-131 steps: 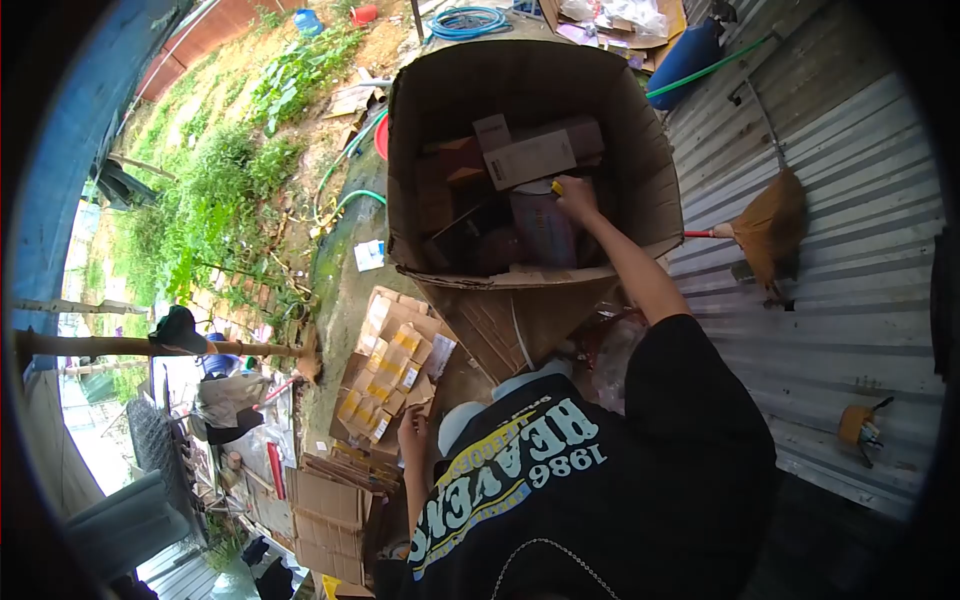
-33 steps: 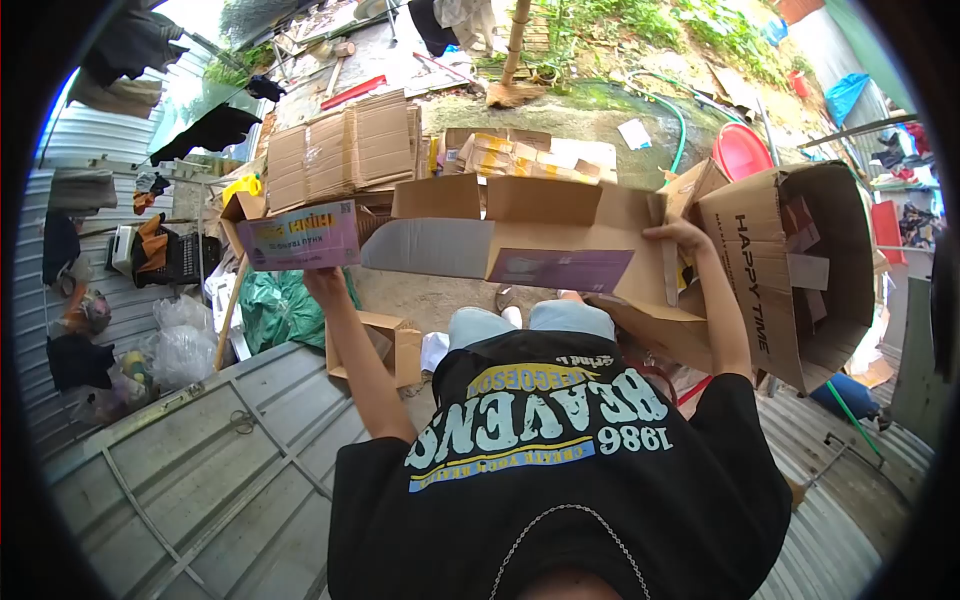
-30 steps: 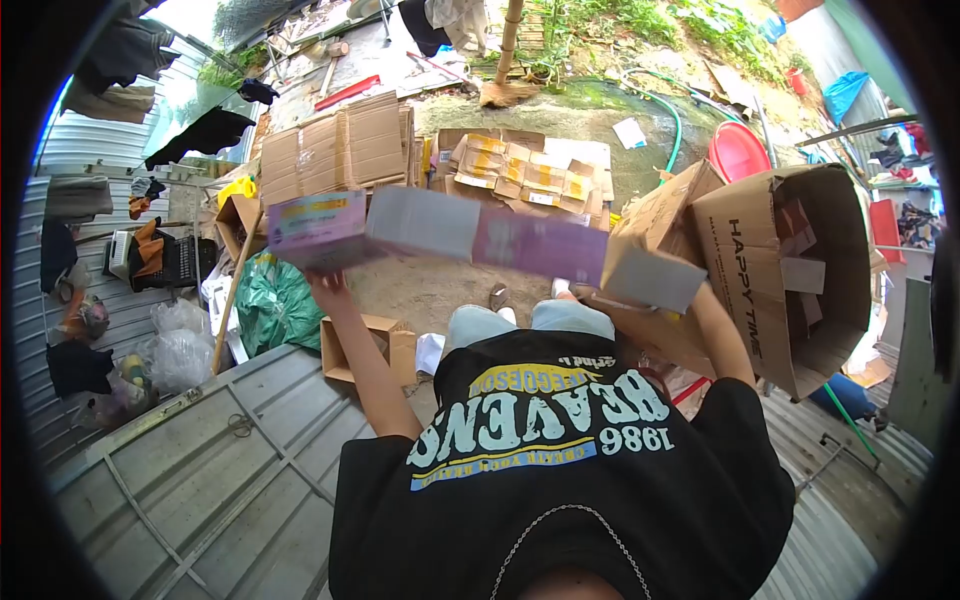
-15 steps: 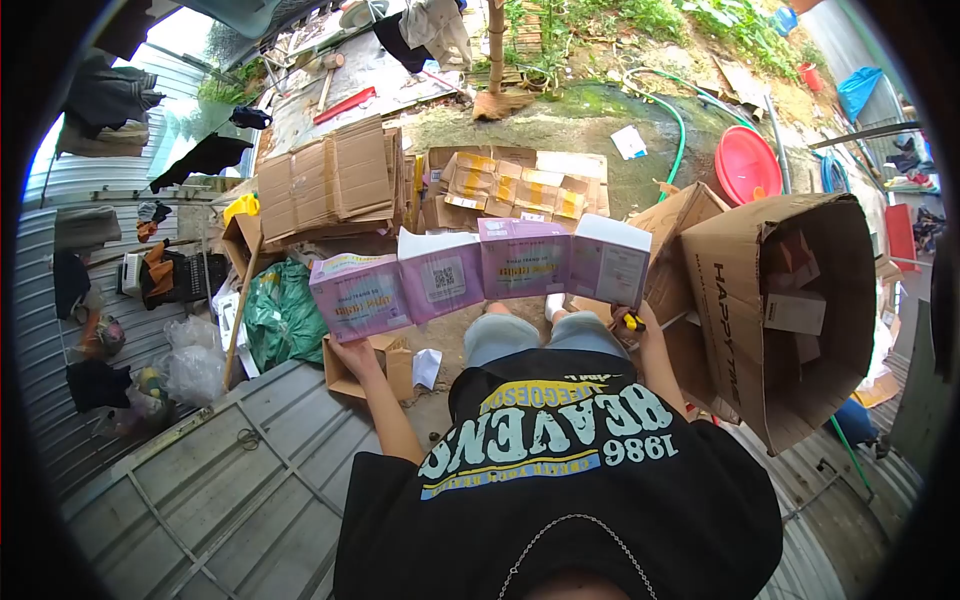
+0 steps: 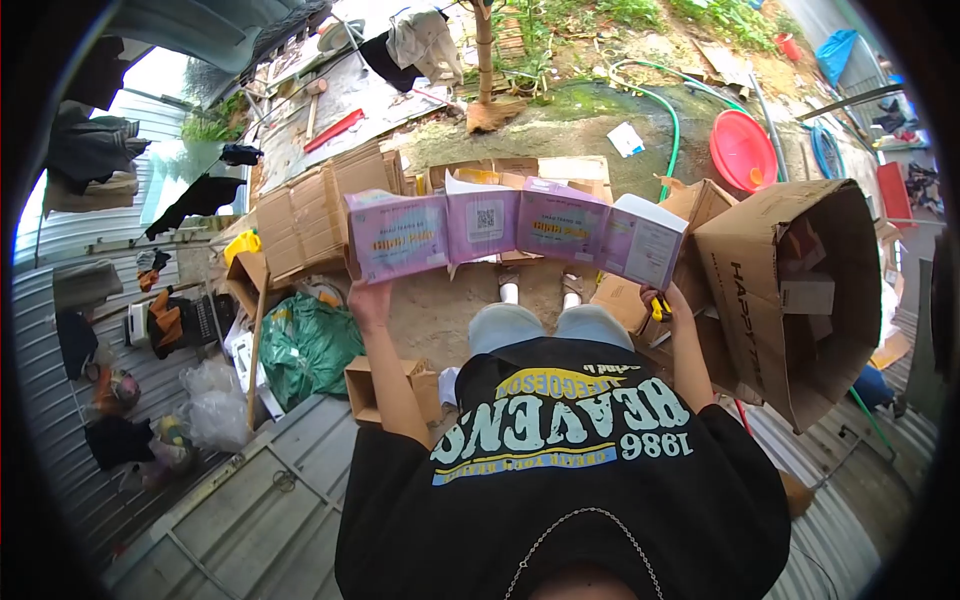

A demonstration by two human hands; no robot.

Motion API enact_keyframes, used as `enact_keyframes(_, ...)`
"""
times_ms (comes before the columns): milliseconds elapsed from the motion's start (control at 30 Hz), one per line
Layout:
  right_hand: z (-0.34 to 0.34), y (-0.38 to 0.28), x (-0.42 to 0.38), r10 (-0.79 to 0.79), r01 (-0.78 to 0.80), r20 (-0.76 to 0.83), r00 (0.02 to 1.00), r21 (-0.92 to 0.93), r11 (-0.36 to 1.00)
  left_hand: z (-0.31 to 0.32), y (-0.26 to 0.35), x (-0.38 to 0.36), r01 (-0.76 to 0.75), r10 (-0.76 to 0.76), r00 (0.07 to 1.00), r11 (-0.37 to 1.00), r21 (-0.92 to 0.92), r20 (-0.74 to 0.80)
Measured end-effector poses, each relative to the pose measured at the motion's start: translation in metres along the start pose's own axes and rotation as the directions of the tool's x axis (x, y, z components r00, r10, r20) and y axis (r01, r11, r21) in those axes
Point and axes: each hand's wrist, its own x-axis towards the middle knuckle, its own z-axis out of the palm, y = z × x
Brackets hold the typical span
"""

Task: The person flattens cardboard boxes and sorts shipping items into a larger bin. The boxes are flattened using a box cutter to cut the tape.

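Note:
A purple and white printed carton (image 5: 483, 224), opened out into a strip of several panels, is held up in front of my legs. My left hand (image 5: 370, 305) is closed on the lower edge of its left end. At the lower right corner, my right hand (image 5: 677, 302) grips the last panel. A yellow-and-black tool (image 5: 659, 308), which looks like a box cutter, is also in my right hand. Its blade end cannot be made out. My left fingers are partly hidden behind the cardboard.
Flattened brown cartons (image 5: 318, 212) are stacked beyond the strip. A large open brown box (image 5: 745, 300) holding small cartons stands at my right. On the left are a green plastic bag (image 5: 305, 345) and a small open box (image 5: 400, 388). A red basin (image 5: 743, 150) lies farther back.
The carton strip has shifted up and to the right, its left end rising most. Both hands moved with it and keep their hold. My head view has shifted slightly.

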Motion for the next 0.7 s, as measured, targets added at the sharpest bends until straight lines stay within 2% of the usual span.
enact_keyframes(67, 0.010, 0.006, -0.010, 0.015, -0.011, 0.052, 0.999, -0.076, 0.997, -0.011, 0.007, 0.027, 0.194, -0.164, 0.975, 0.957, 0.217, -0.150)
enact_keyframes(100, 0.012, 0.006, -0.012, 0.043, -0.039, 0.050, 0.998, -0.082, 0.996, 0.047, 0.004, 0.030, 0.057, -0.037, 0.998, 0.854, 0.517, -0.050)
enact_keyframes(133, 0.015, 0.011, -0.013, 0.031, -0.027, 0.051, 0.998, -0.086, 0.996, 0.036, 0.007, 0.042, 0.055, -0.040, 0.998, 0.859, 0.509, -0.042)
enact_keyframes(167, 0.019, 0.015, -0.014, 0.033, -0.026, 0.074, 0.997, -0.094, 0.995, 0.017, 0.010, 0.058, 0.106, -0.167, 0.986, 0.529, 0.842, -0.019)
enact_keyframes(200, 0.026, 0.018, -0.016, 0.034, -0.024, 0.097, 0.995, -0.103, 0.994, 0.009, 0.010, 0.070, 0.079, -0.283, 0.958, 0.083, 0.993, -0.053)
enact_keyframes(233, 0.030, 0.024, -0.016, 0.003, 0.004, 0.075, 0.997, -0.091, 0.996, -0.001, 0.002, 0.075, -0.054, -0.281, 0.959, -0.052, 0.997, 0.037)
enact_keyframes(267, 0.027, 0.021, -0.007, -0.005, 0.012, 0.070, 0.998, -0.094, 0.995, -0.012, -0.002, 0.081, -0.054, -0.283, 0.958, -0.042, 0.998, 0.040)
enact_keyframes(333, -0.001, 0.015, 0.016, -0.185, 0.196, 0.080, 0.979, -0.163, 0.967, -0.045, -0.011, 0.079, -0.317, -0.291, 0.933, -0.388, 0.866, 0.211)
enact_keyframes(367, 0.006, 0.022, 0.014, -0.282, 0.277, -0.021, 0.959, -0.134, 0.952, -0.057, -0.009, 0.072, -0.251, -0.279, 0.947, -0.337, 0.907, 0.158)
enact_keyframes(400, 0.001, 0.022, 0.017, -0.279, 0.274, -0.020, 0.960, -0.132, 0.952, -0.064, -0.007, 0.065, -0.250, -0.279, 0.947, -0.340, 0.906, 0.157)
enact_keyframes(467, -0.006, 0.019, 0.025, -0.509, 0.510, -0.054, 0.859, 0.006, 0.860, -0.077, -0.003, 0.050, 0.039, -0.160, 0.983, -0.314, 0.949, -0.094)
enact_keyframes(500, 0.005, 0.028, 0.023, -0.573, 0.582, -0.170, 0.802, 0.003, 0.813, -0.087, 0.002, 0.044, 0.066, -0.149, 0.982, -0.311, 0.948, -0.117)
enact_keyframes(633, -0.002, 0.007, 0.055, -0.592, 0.599, -0.220, 0.775, -0.042, 0.800, -0.102, -0.007, 0.040, 0.095, -0.150, 0.979, -0.250, 0.964, -0.136)
enact_keyframes(700, -0.014, -0.010, 0.090, -0.439, 0.479, -0.354, 0.826, 0.030, 0.877, -0.125, -0.023, 0.042, 0.191, -0.109, 0.966, -0.310, 0.932, -0.234)
